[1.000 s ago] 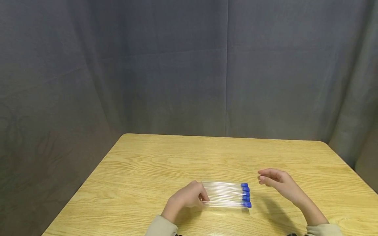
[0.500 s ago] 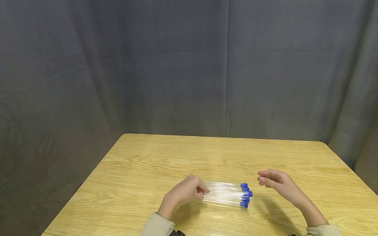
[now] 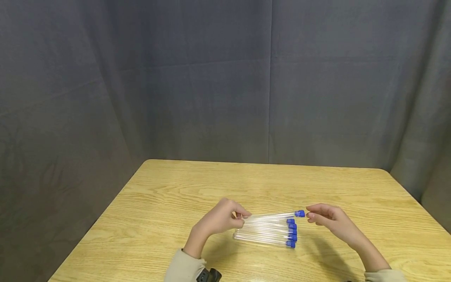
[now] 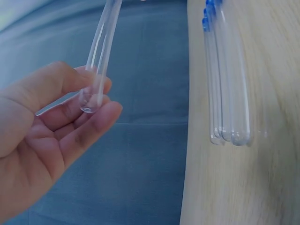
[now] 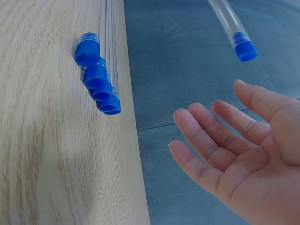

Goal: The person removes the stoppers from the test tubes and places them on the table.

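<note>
- Above the wooden counter, the left hand has its grip clamped on the rounded end of a raised clear tube.
- Near that tube's blue cap, the right hand stands with its grip apart, fingers loosely bent.
- On the counter below, other blue-capped tubes lie side by side.

The held tube looks like clear glass or plastic, smooth and glossy, as do the lying tubes; their blue caps look like opaque plastic. The tabletop shows wood grain with a faint sheen, the creased curtain is matt cloth, and the sleeves look like plain matt fabric
</note>
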{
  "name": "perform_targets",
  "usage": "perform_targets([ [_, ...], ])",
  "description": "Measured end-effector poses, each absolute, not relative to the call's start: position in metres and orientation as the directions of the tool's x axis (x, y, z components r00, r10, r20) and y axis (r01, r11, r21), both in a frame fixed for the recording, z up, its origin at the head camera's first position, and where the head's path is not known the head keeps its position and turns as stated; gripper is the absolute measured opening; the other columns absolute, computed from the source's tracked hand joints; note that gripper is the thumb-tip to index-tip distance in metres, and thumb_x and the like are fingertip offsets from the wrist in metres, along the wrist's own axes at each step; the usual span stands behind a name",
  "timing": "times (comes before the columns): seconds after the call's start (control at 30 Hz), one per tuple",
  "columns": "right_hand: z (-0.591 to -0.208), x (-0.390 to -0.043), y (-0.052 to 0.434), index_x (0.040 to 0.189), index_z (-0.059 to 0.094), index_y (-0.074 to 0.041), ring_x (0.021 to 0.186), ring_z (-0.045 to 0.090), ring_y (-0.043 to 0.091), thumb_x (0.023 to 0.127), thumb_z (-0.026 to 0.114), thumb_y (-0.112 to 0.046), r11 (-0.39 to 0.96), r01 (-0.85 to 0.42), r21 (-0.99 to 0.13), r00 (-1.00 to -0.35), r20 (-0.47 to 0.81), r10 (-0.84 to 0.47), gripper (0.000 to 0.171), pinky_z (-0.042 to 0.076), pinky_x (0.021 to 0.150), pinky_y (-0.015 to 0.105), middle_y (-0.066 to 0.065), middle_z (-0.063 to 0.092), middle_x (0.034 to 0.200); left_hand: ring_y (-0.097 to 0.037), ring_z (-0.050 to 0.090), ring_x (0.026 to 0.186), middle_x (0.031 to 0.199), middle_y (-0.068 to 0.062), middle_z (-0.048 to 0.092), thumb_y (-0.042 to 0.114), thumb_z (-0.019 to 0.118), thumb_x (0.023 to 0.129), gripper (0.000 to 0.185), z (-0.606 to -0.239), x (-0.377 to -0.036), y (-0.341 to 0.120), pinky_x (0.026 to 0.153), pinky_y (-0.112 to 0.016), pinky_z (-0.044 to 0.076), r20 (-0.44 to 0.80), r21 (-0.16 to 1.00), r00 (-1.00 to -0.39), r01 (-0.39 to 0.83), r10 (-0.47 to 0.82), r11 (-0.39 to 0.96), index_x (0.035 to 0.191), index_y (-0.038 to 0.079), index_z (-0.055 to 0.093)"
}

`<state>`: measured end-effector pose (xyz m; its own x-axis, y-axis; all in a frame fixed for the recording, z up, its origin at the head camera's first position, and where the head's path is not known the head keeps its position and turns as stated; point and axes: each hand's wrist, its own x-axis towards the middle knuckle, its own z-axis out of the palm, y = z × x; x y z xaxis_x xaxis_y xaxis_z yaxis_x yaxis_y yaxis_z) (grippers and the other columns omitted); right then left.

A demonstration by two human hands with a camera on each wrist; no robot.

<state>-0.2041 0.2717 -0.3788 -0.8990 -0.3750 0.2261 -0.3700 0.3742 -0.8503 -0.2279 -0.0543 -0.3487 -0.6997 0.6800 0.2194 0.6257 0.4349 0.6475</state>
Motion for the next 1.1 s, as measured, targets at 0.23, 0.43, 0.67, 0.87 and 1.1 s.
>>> perform_targets([
  [0.23,-0.379,-0.204,0.271,0.114,0.047,0.016,0.087,0.06,0.016,0.093,0.046,-0.009,0.372,-0.363,-0.855,-0.899,0.216,-0.38,0.033,0.049,0.074,0.028,0.012,0.061,0.099,-0.002,0.034,0.05,0.094,-0.01,0.066,-0.006,0.056,0.077,0.025,-0.345,-0.228,-0.055,0.053,-0.015,0.039,0.274,0.686,-0.691,0.628,0.669,0.367,0.099,-0.003,0.067],
  [0.43,-0.379,-0.202,0.27,0.114,0.046,0.017,0.085,0.06,0.013,0.094,0.044,-0.006,0.354,-0.381,-0.854,-0.894,0.242,-0.377,0.031,0.049,0.073,0.027,0.007,0.062,0.097,-0.004,0.048,0.062,0.09,-0.006,0.065,-0.004,0.058,0.078,0.022,-0.345,-0.229,-0.054,0.064,-0.02,0.045,0.327,0.697,-0.687,0.639,0.649,0.325,0.098,-0.002,0.067],
  [0.67,-0.374,-0.201,0.263,0.113,0.048,0.016,0.082,0.061,0.017,0.096,0.039,-0.008,0.308,-0.41,-0.858,-0.894,0.311,-0.323,0.031,0.05,0.072,0.028,0.001,0.064,0.092,-0.007,0.053,0.069,0.093,-0.01,0.065,-0.004,0.057,0.08,0.021,-0.347,-0.231,-0.052,0.069,-0.023,0.047,0.359,0.723,-0.679,0.636,0.64,0.27,0.099,-0.003,0.067],
  [0.87,-0.37,-0.2,0.258,0.114,0.043,0.02,0.082,0.061,0.02,0.098,0.035,-0.009,0.226,-0.423,-0.877,-0.88,0.339,-0.333,0.034,0.05,0.072,0.03,0.002,0.064,0.092,-0.007,0.056,0.073,0.094,-0.007,0.065,-0.002,0.059,0.082,0.018,-0.349,-0.23,-0.048,0.067,-0.022,0.048,0.354,0.751,-0.699,0.608,0.621,0.256,0.097,-0.003,0.067],
  [1.1,-0.369,-0.199,0.255,0.115,0.045,0.017,0.083,0.061,0.017,0.098,0.035,-0.01,0.253,-0.412,-0.875,-0.889,0.324,-0.325,0.034,0.05,0.073,0.032,0.001,0.064,0.093,-0.009,0.054,0.071,0.093,-0.009,0.065,0.002,0.059,0.084,0.017,-0.355,-0.23,-0.043,0.062,-0.021,0.046,0.375,0.781,-0.742,0.576,0.555,0.242,0.099,-0.003,0.067],
])
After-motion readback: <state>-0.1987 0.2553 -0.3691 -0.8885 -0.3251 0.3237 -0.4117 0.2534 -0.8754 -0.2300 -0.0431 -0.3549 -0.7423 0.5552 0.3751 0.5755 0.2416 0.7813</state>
